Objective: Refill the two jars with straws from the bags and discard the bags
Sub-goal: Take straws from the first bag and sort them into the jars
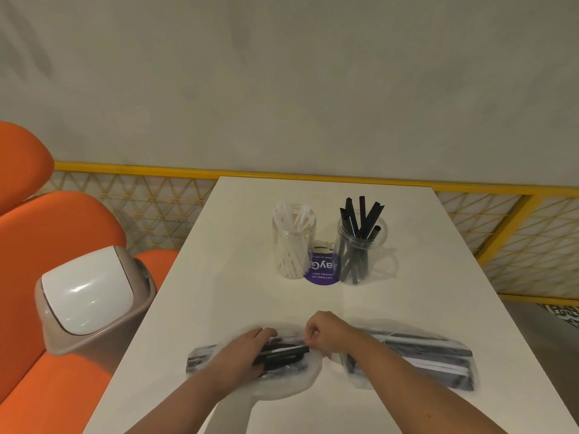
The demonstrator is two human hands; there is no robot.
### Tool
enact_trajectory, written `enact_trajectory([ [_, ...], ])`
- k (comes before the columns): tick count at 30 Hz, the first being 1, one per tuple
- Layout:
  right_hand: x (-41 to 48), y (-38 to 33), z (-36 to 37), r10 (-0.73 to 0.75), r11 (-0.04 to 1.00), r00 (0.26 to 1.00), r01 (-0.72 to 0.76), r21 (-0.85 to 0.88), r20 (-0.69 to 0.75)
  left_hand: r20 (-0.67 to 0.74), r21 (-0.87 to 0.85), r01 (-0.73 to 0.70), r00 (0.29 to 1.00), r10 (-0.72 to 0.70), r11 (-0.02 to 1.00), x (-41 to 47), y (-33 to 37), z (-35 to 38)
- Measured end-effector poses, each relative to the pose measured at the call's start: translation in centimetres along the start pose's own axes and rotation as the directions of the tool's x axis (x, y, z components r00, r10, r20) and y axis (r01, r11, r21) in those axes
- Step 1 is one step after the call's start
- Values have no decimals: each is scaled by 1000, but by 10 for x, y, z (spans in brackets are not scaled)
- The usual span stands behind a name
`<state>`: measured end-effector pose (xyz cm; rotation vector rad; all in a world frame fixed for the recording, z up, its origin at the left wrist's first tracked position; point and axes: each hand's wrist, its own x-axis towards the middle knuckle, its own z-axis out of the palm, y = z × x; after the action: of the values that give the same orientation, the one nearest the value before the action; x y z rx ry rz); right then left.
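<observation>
While you look down over the white table (pixel 238 233), its far edge meets a yellow lattice panel (pixel 517 245) below a plain wall. To your left an orange seat (pixel 53 233) runs alongside, and just beside the table's left edge stands a beige bin (pixel 62 330) with its white swing lid closed.

At the near end of the table two clear plastic bags lie side by side, each laid crosswise. The left bag (pixel 291 383) holds a straw bundle (pixel 283 353), black. The right bag (pixel 423 352) lies just beside it, with dark and white straws showing through, blurred.

Toward the far end two clear jars stand upright, near each other but apart. The left jar (pixel 293 245) has white straws (pixel 294 214) in it, and the right jar (pixel 360 255) has black straws (pixel 363 214) sticking out above its rim.

Your left hand (pixel 247 352) lies on top of the left bag, fingers curled over the straw bundle and thumb at its near side, gripping it through the plastic. Your right hand (pixel 324 333) is at the same bag's right end, its forearm crossing over the right bag. Its fingers are tucked in tight, fingertips and thumb pinching the plastic there. Whether the bag's mouth is open, you cannot tell.

Between the jars a round purple sticker (pixel 322 274) lies flat on the table
</observation>
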<state>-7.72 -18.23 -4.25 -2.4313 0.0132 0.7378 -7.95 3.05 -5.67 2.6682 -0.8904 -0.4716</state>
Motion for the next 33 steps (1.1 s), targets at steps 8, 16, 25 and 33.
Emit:
enact_trajectory([
  [8,11,-4,22,97,984,963,-131,-123,-250,43,-38,-74,996,76,997,-3,3,-5],
  [16,12,-2,34,250,955,917,-182,232,-311,150,175,158,971,-185,972,17,17,-2],
  [25,10,-3,27,226,941,923,-125,313,-311,82,183,262,956,-281,947,26,20,-3],
  [33,10,3,26,233,964,898,-162,212,-374,135,-191,194,976,-170,962,17,12,-14],
])
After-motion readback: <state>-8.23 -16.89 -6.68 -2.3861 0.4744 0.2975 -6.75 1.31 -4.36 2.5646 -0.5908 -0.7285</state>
